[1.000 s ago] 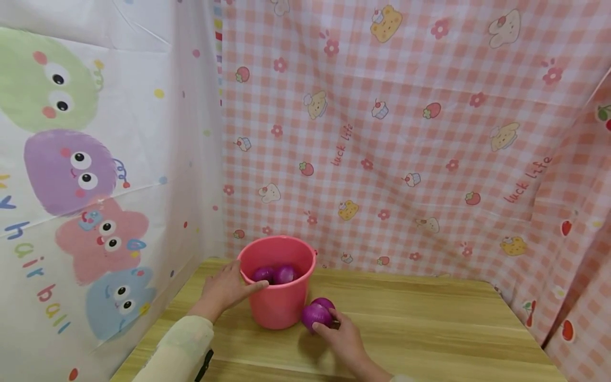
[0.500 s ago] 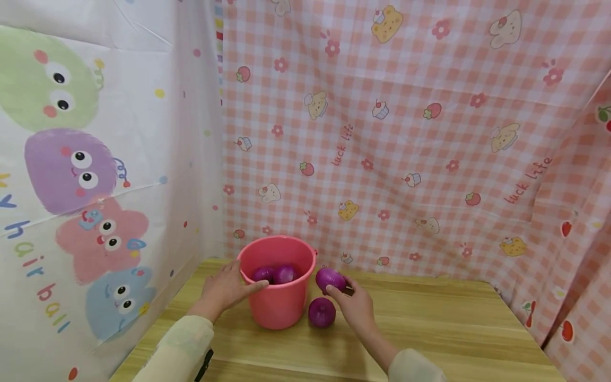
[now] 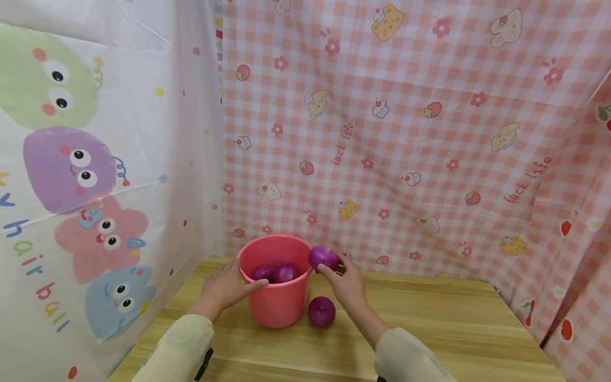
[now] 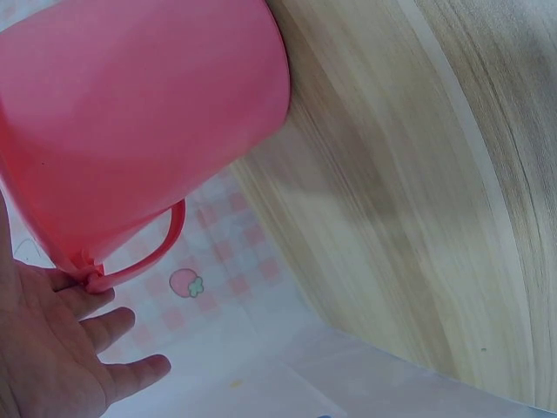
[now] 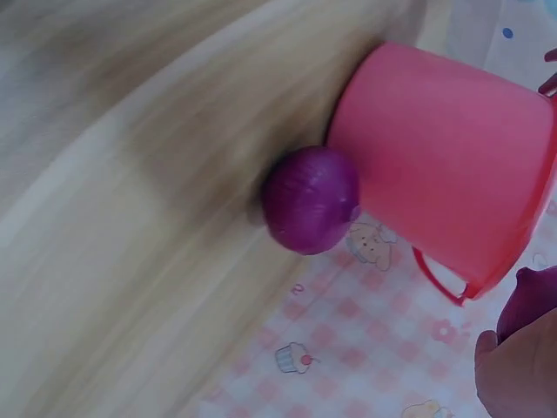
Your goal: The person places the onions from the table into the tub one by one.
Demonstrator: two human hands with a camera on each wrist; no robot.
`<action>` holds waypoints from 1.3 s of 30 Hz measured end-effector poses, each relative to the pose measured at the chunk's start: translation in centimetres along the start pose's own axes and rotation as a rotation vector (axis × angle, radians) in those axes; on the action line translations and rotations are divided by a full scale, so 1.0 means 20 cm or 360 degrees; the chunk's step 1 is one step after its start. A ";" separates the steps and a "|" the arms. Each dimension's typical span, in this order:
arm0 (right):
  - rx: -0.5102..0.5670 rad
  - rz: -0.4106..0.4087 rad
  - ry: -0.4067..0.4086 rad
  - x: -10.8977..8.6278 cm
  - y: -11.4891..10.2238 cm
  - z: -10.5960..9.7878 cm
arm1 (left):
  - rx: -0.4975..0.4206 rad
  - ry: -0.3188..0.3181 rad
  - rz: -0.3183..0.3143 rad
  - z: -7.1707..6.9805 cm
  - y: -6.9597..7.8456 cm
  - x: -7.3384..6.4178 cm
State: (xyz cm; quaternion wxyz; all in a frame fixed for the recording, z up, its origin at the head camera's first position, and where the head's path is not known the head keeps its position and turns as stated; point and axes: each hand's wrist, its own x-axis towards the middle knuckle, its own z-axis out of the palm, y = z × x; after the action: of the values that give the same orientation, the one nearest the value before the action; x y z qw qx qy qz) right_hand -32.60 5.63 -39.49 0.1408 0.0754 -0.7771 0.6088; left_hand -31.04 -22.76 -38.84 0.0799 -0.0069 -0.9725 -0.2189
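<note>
My right hand point(image 3: 350, 281) pinches a red onion point(image 3: 322, 259) between thumb and fingers, raised beside the right rim of a pink bucket point(image 3: 279, 305). In the right wrist view only part of this held onion point(image 5: 531, 300) shows at the edge. My left hand point(image 3: 228, 286) rests at the bucket's left rim, thumb lying along the front edge; in the left wrist view its fingers point(image 4: 111, 329) look straight and spread near the bucket handle point(image 4: 157, 252). Inside the bucket lie two red onions, a right one point(image 3: 285, 273) and a left one point(image 3: 262, 274). Another onion point(image 3: 321, 311) sits on the table, right of the bucket.
The wood-grain table point(image 3: 429, 323) reaches back to a pink checked cloth point(image 3: 382, 148) hanging behind it. A white cloth with cartoon figures point(image 3: 191, 132) hangs along the left side, and more checked cloth point(image 3: 577, 254) hangs at the right.
My right hand has picked one of the two onions off the table and carried it up to the bucket's right rim. The left hand and bucket have stayed in place.
</note>
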 end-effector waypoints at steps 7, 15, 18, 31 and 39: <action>0.0003 -0.0041 -0.0078 0.02 -0.07 0.12 | -0.0001 -0.0005 0.0011 -0.01 0.00 -0.01; -0.0046 -0.0059 -0.0150 0.01 -0.12 0.20 | 0.0014 -0.0001 0.0017 0.00 -0.01 0.00; -0.0036 -0.0071 -0.0177 0.02 -0.13 0.21 | 0.0019 0.0004 0.0019 0.01 -0.02 0.01; -0.0089 -0.0045 -0.0087 0.06 0.01 0.10 | 0.0019 -0.0002 -0.0007 0.00 -0.01 0.00; -0.0188 -0.0048 -0.0064 0.04 0.17 0.06 | 0.0022 -0.0002 -0.0004 0.01 -0.01 0.01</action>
State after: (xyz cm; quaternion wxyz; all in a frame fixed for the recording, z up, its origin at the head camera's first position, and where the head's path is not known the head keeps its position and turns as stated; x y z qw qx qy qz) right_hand -34.53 5.34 -42.59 0.1384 0.0909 -0.8131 0.5581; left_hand -31.25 -22.93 -39.04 0.0790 -0.0053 -0.9740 -0.2123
